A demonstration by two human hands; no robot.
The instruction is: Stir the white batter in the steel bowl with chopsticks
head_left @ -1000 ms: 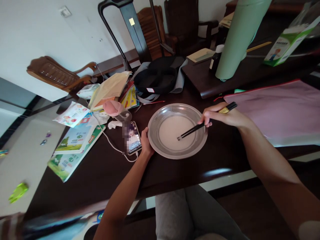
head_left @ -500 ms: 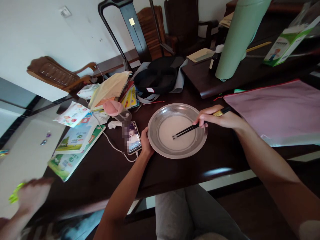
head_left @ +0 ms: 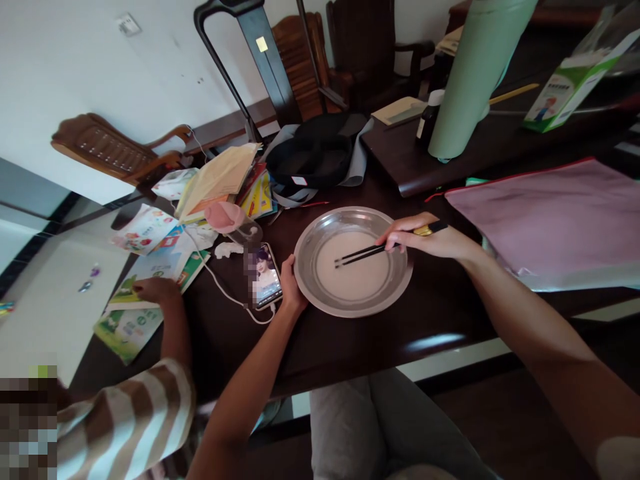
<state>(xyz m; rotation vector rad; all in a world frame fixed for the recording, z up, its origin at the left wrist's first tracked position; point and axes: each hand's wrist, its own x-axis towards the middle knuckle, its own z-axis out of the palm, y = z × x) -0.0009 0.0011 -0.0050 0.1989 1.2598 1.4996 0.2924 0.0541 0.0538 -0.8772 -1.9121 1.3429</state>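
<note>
A round metal basin (head_left: 356,311) with a wide rim rests on the dark table, holding a milky white liquid (head_left: 353,283). My left hand (head_left: 293,285) grips its left rim, thumb on top and the other fingers hidden beneath. In my right hand (head_left: 417,239) is a pair of black chopsticks (head_left: 361,253) with gold near the top. Their tips are at the liquid, left of the basin's middle; how deep they reach I cannot tell. Just left of my left hand lies a lit phone (head_left: 267,277) with a white cable plugged in.
At the left, another person's arm (head_left: 175,327) in a striped sleeve reaches over booklets (head_left: 133,330). A pink-topped clear container (head_left: 227,219), papers and a black case (head_left: 313,157) lie behind. To the right are a pink zip pouch (head_left: 550,223) and a tall green bottle (head_left: 465,87).
The chopstick tips have moved left and slightly up across the basin with my right hand. My left hand keeps its grip. The other person's arm has come in over the booklets.
</note>
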